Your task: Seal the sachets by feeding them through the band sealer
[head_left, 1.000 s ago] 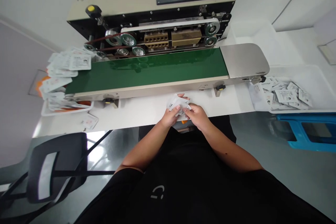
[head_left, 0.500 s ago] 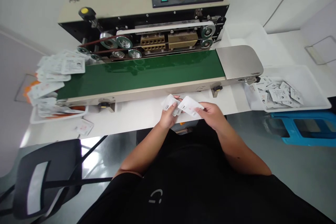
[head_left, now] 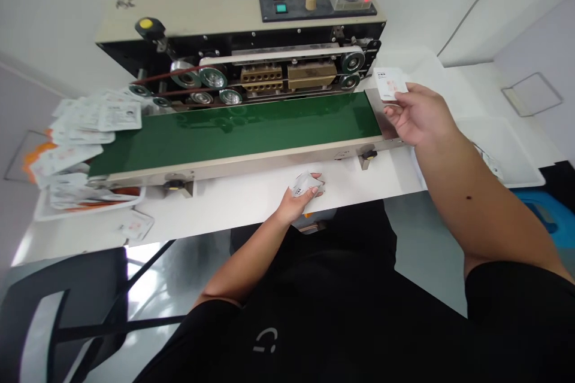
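Observation:
My right hand (head_left: 420,112) is closed on one white sachet (head_left: 389,83) with small dark and reddish print. It holds the sachet upright by its lower right corner, over the metal plate at the right end of the sealing machine (head_left: 251,60). My left hand (head_left: 294,202) grips several white sachets (head_left: 306,183) in front of the machine, thumb on top. Between the hands and the machine's rollers runs a green conveyor belt (head_left: 251,128). More white sachets (head_left: 119,116) lie heaped at the belt's left end.
A white bin (head_left: 516,137) with sachets stands at the right, partly hidden by my right forearm. Another bin (head_left: 90,210) sits under the left heap. One flat sachet (head_left: 136,224) rests on the white table (head_left: 215,203). A black chair (head_left: 67,311) is at lower left, a blue stool (head_left: 545,218) at right.
My right hand has taken one sachet away from the left hand's stack, up and right to the machine's right end. My left hand stays nearly in place with the others.

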Motion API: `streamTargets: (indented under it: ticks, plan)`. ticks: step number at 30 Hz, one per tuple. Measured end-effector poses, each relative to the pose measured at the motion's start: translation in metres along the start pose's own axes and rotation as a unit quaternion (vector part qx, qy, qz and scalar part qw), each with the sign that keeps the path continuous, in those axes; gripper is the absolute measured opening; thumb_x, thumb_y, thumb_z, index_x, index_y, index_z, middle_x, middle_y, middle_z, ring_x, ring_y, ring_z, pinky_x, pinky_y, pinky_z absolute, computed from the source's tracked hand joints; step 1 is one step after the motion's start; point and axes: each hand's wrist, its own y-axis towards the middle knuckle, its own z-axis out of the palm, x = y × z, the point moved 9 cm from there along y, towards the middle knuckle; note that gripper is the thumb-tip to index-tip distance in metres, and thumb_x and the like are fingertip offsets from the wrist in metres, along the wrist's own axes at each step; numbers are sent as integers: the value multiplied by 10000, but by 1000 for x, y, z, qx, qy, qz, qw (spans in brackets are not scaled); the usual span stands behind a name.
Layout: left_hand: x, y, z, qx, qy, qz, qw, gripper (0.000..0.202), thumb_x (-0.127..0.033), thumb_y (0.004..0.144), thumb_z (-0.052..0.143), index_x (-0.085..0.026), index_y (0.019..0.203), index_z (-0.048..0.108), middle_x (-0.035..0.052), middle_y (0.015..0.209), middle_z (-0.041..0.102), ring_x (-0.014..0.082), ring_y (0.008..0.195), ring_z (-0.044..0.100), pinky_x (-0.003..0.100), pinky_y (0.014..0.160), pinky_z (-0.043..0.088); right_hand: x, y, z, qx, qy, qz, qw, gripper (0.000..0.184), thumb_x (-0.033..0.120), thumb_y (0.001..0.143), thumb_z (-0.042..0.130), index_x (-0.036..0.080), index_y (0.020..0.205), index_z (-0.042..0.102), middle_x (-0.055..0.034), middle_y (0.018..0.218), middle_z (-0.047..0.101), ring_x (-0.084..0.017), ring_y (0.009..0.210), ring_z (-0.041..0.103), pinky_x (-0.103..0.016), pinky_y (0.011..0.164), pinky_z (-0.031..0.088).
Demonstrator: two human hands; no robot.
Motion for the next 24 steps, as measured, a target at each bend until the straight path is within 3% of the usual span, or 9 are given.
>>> streamTargets:
  ticks: [4, 10, 15, 17, 20, 22, 24]
  plan:
    - [1, 0, 0, -2, -17, -3, 1000, 539, -466, 884, 859, -206, 1327, 696, 91, 1193, 734, 271, 1210, 696, 482, 1068, 630, -11, 22, 9, -15, -12, 20, 1000, 158, 133, 891, 727, 203, 1019, 665, -50, 911, 723, -123, 665, 677, -219, 532, 614]
    - [3, 1, 0, 11, -26, 1, 1000, 525, -462, 887, 854, -212, 1320, 697, 97, 1208, 727, 288, 1251, 676, 496, 1074, 624, -20, 21, 43, -22, -40, 44, 998, 232, 63, 900, 657, 197, 1088, 679, -35, 864, 716, -97, 606, 647, -202, 555, 626]
    - [5, 0, -1, 7, -27, 0, 1000, 537, -466, 881, 859, -202, 1317, 690, 85, 1164, 723, 269, 1194, 684, 509, 1072, 623, -15, 13, 80, 28, -94, 55, 994, 202, 133, 938, 688, 183, 1133, 685, -55, 895, 723, -119, 640, 680, -213, 562, 620]
    - [4, 0, -1, 4, -32, 0, 999, 542, -470, 877, 863, -200, 1312, 685, 78, 1142, 715, 258, 1183, 685, 493, 1060, 629, -9, 5, 86, 48, -140, 51, 988, 232, 200, 949, 717, 187, 1179, 690, -64, 920, 724, -130, 637, 680, -218, 521, 582]
    - [3, 1, -1, -4, -45, -1, 999, 608, -460, 834, 905, -200, 1322, 652, 73, 1123, 709, 252, 1159, 699, 468, 1021, 645, 12, -21, 76, 18, -201, -36, 979, 340, 261, 963, 722, 231, 1298, 673, -61, 1023, 727, -115, 612, 641, -223, 474, 489]
    - [4, 2, -3, -14, -59, -5, 998, 662, -441, 780, 951, -199, 1300, 620, 68, 1099, 712, 252, 1107, 722, 455, 952, 666, 24, -55, 65, -14, -214, -140, 967, 323, 267, 992, 681, 255, 1314, 677, -58, 1076, 723, -100, 604, 602, -239, 491, 451]
    - [7, 4, -5, -24, -72, -17, 997, 685, -429, 746, 977, -197, 1256, 584, 65, 1072, 719, 254, 1051, 744, 429, 865, 680, 19, -97, 58, -17, -214, -224, 951, 235, 295, 1021, 641, 253, 1240, 716, -54, 1017, 713, -109, 619, 588, -266, 544, 463]
